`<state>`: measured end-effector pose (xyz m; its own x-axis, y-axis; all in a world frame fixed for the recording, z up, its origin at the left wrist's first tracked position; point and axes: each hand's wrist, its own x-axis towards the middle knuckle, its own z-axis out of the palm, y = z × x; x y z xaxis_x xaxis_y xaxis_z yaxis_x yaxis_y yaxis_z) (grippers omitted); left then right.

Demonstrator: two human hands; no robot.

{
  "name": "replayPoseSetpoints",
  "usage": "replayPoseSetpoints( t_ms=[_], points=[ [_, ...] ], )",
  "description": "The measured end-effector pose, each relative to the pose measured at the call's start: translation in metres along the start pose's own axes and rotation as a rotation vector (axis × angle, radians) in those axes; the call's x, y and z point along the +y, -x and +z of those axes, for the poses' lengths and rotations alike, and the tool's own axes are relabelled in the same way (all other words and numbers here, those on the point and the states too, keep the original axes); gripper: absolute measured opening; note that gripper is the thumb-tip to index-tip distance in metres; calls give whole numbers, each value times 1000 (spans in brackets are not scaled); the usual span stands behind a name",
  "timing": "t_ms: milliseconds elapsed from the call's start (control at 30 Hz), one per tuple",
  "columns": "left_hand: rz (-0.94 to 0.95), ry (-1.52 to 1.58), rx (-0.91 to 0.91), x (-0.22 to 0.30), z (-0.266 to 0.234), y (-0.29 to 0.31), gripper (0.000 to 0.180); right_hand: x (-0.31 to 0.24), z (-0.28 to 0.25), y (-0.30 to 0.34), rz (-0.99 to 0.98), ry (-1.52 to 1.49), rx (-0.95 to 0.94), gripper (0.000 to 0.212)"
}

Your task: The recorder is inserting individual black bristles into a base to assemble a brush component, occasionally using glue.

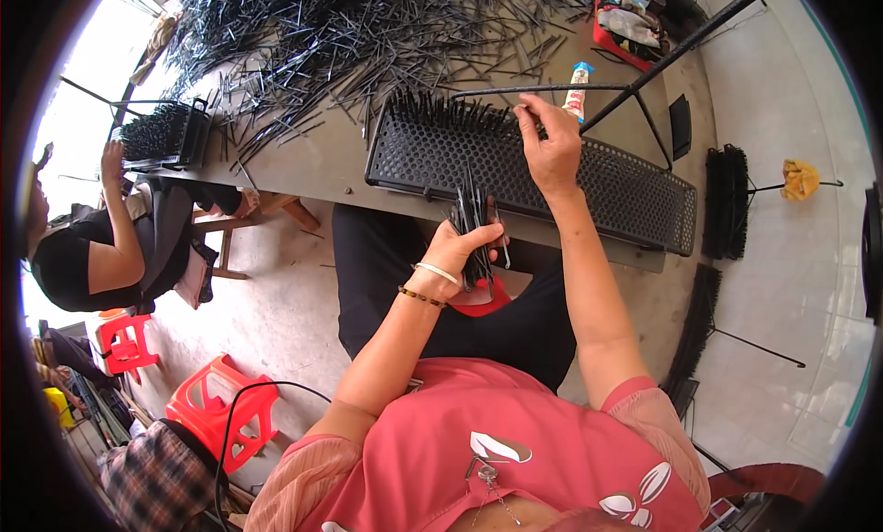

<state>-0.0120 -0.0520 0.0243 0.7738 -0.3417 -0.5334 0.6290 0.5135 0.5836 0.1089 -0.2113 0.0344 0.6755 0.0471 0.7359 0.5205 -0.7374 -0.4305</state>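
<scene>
A bundle of thin black strips (474, 221) is gripped in my left hand (453, 253), just off the table's near edge and above my lap. My right hand (552, 150) is over a long black perforated tray (589, 178), its thumb and fingertips pinched together; what lies between them, if anything, is too small to make out. Along the tray's far left side, black strips (451, 112) stand upright in the holes, close to my right fingertips. The holes nearer me and to the right hold no strips.
Loose black strips (303, 35) heap across the table's far side. A black metal rod frame (635, 89) rises behind the tray, beside a wrapped snack (577, 92) and a red basket (625, 35). At left, a seated person (110, 228) works at another bristled tray (161, 132). Red stools (221, 408) stand behind.
</scene>
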Motion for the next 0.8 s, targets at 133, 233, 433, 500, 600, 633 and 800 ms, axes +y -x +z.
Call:
replayPoseSetpoints(
  t_ms=[133, 233, 433, 500, 600, 633, 800],
  points=[
    [-48, 30, -44, 3, -3, 0, 23, 0, 2, -2, -109, 10, -3, 16],
    [1, 98, -73, 5, -1, 2, 32, 0, 2, -3, -103, 45, -2, 14],
    [9, 105, -59, 4, -2, 2, 36, 0, 2, -1, -82, 79, -44, 13],
    [0, 112, -50, 4, -4, 1, 35, -4, 0, 1, -102, 96, -97, 14],
    [0, 133, -32, 6, -4, -2, 33, -8, -9, 2, -124, 80, -30, 15],
    [17, 145, -21, 8, -5, -2, 32, -14, -14, 4, -122, 72, -37, 15],
    [89, 147, -7, 13, -6, -1, 27, -43, -45, 37, 702, -634, -534, 15]
  ],
)
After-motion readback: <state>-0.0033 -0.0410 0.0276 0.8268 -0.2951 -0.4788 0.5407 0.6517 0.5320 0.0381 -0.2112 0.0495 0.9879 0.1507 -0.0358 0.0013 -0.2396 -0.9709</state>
